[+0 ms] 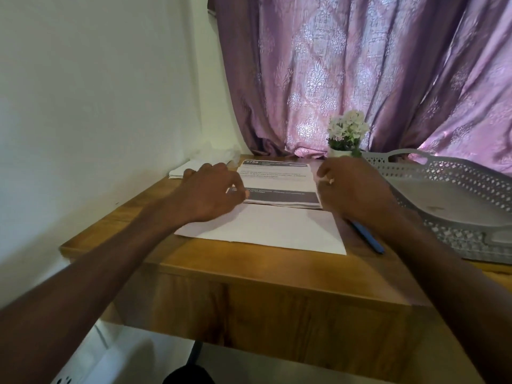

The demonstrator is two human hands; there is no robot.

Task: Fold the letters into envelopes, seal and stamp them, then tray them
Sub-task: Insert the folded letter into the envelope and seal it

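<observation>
Head-camera view, looking down over a wooden desk (249,275): a person's two bare hands work at a printed letter (279,184) lying at the far middle of the desktop. The left hand (210,189) rests on the letter's left edge, its fingers curled downward, thumb tip touching the paper by the grey band; whether it pinches the sheet cannot be told. The right hand (352,187) sits at the letter's right edge, knuckles up and fingers bent, a ring showing on one finger; its fingertips are hidden, so its grip cannot be told either. Just in front of the letter, touching its near edge, lies a plain white sheet (266,230). A blue pen (368,238) lies beside that sheet, partly under the right forearm. A grey perforated tray (454,206) stands at the right of the desk. A small stack of white paper (184,170) sits at the far left corner, and a potted white flower (346,134) stands before a purple curtain (360,70).
</observation>
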